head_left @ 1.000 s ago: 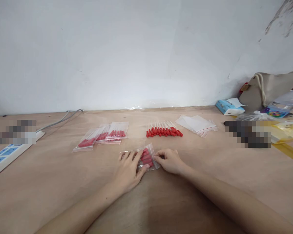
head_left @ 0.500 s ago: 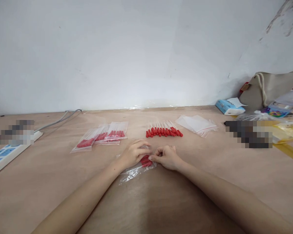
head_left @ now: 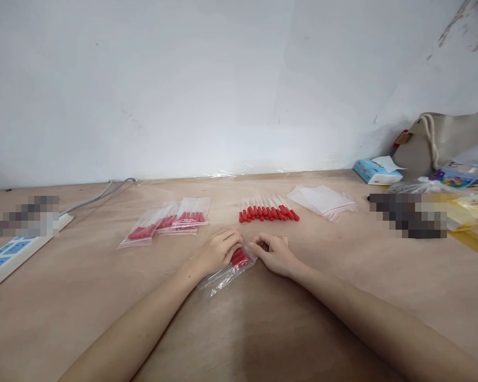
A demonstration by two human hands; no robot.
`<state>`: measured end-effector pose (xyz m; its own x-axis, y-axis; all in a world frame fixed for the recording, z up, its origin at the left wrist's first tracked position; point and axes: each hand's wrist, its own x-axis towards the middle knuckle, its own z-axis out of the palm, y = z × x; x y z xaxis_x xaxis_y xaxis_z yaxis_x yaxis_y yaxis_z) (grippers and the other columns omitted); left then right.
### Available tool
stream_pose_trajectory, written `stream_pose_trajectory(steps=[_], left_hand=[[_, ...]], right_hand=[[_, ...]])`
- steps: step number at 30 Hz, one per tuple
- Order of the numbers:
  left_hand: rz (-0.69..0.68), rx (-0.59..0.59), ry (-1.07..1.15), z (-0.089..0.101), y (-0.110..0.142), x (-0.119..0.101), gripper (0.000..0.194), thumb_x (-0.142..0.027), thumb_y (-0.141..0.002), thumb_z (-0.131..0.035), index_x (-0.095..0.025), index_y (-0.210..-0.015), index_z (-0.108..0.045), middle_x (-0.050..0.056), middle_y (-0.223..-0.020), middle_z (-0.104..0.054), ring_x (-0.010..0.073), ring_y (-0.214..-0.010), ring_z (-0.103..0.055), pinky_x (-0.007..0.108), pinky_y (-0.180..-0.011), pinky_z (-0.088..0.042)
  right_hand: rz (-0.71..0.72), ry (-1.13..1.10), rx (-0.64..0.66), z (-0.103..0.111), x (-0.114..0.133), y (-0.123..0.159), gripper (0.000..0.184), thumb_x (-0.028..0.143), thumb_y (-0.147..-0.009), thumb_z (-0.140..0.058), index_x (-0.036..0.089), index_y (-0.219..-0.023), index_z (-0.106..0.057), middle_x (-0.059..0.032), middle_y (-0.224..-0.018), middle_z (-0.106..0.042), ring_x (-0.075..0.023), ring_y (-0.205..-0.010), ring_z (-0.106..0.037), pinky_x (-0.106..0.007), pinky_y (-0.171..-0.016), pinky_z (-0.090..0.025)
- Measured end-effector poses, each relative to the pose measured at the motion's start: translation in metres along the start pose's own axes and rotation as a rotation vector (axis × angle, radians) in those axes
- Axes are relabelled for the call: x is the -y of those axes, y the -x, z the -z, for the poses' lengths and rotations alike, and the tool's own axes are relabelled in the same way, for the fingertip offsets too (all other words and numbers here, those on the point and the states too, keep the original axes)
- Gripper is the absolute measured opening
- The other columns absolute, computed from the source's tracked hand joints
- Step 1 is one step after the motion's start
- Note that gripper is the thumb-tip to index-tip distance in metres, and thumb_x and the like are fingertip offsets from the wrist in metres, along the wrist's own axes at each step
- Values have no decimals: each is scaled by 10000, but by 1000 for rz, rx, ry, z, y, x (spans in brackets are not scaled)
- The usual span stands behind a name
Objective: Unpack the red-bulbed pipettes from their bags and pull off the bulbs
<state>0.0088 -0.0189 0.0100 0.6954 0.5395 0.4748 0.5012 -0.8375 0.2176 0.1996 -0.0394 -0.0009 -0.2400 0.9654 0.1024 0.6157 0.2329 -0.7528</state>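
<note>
A clear zip bag (head_left: 222,280) lies on the table in front of me, with several red-bulbed droppers (head_left: 239,258) inside it. My left hand (head_left: 220,250) is closed over the bag from the left and covers part of it. At the bag's right end, the mouth side, my right hand (head_left: 275,254) pinches the edge between thumb and forefinger. Just beyond my hands, loose droppers (head_left: 269,213) with red bulbs and thin clear stems lie in a row, bulbs towards me.
To the left lie several filled zip bags (head_left: 191,216) of droppers. A pile of flat zip bags (head_left: 322,201) sits back right. Further right are a tissue pack (head_left: 376,172), a beige bag (head_left: 454,138) and yellow plastic packaging (head_left: 472,212). A power strip (head_left: 19,252) stands at far left.
The bag's near edge has drawn in slightly towards my left hand. My right thumb has shifted from the red bulbs to the bag's right edge. The view has tilted slightly.
</note>
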Motion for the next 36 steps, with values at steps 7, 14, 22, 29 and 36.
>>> stream_pose_trajectory(steps=[7, 14, 22, 29, 36], left_hand=[[-17, -4, -2, 1, -2, -3, 171, -110, -849, -386, -169, -859, -546, 46, -890, -625, 148, -906, -557, 301, -826, -441], [-62, 7, 9, -2, -1, -2, 179, -136, -864, -393, -172, -880, -568, 42, -911, -630, 143, -917, -556, 291, -831, -437], [-137, 93, -94, 0, -3, 3, 185, -173, -874, -402, -185, -874, -587, 38, -951, -620, 143, -957, -535, 308, -887, -389], [-119, 200, -71, 10, -6, -4, 245, -117, -874, -335, -184, -899, -569, 40, -977, -601, 144, -964, -522, 298, -880, -389], [-43, 194, -112, 22, -5, -2, 169, -162, -850, -376, -187, -832, -542, 36, -844, -609, 158, -843, -548, 307, -825, -384]], right_hand=[[30, 11, 122, 5, 2, -2, 433, 532, -817, -359, 200, -709, -616, 42, -574, -528, -115, -601, -463, -347, -808, -272], [-36, 13, 225, 7, 7, -5, 333, 451, -790, -432, 201, -698, -632, 57, -588, -527, -117, -653, -460, -415, -855, -181], [-93, 66, 97, -3, 10, -5, 299, 352, -752, -424, 170, -559, -561, 70, -501, -467, -87, -571, -423, -383, -844, -212], [-102, 91, 51, -4, 12, -8, 267, 294, -718, -410, 172, -511, -527, 70, -481, -459, -85, -546, -414, -372, -827, -249], [-110, 17, 57, 7, 0, -15, 206, 353, -712, -516, 212, -619, -633, 40, -593, -601, -134, -645, -531, -368, -850, -284]])
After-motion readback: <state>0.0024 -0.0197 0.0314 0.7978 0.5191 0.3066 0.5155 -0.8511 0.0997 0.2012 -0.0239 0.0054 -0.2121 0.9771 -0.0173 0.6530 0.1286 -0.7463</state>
